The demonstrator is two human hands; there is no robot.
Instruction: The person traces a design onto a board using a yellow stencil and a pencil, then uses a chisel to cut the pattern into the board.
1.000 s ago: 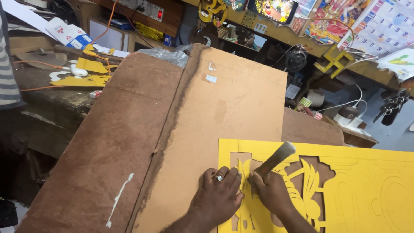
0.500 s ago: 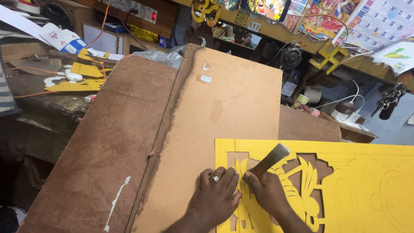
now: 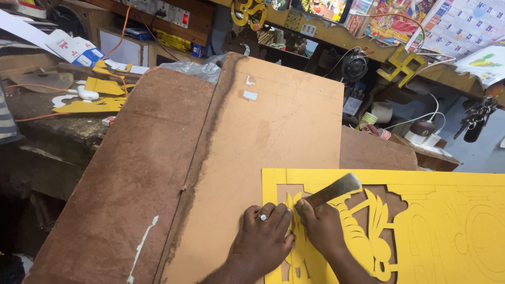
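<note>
A yellow cut-out panel [image 3: 431, 210] with openwork shapes lies on a brown board [image 3: 273, 137]. My left hand [image 3: 263, 239], with a ring on one finger, presses flat on the panel's left edge. My right hand [image 3: 323, 229] grips a flat metal scraper blade [image 3: 332, 190], which angles up and to the right from the fingers. The blade's lower end is hidden under my fingers at a cut-out near the panel's left side. The two hands touch side by side.
A darker brown board [image 3: 121, 173] lies to the left, overlapping the lighter one. Yellow offcuts [image 3: 92, 100] and a box sit on the bench at far left. Behind are a cluttered shelf [image 3: 336, 37], cables, tape rolls [image 3: 376, 121] and a calendar [image 3: 463, 23].
The view has shifted slightly. Both hands stay on the panel's left edge; the scraper blade now lies a little flatter than a second ago.
</note>
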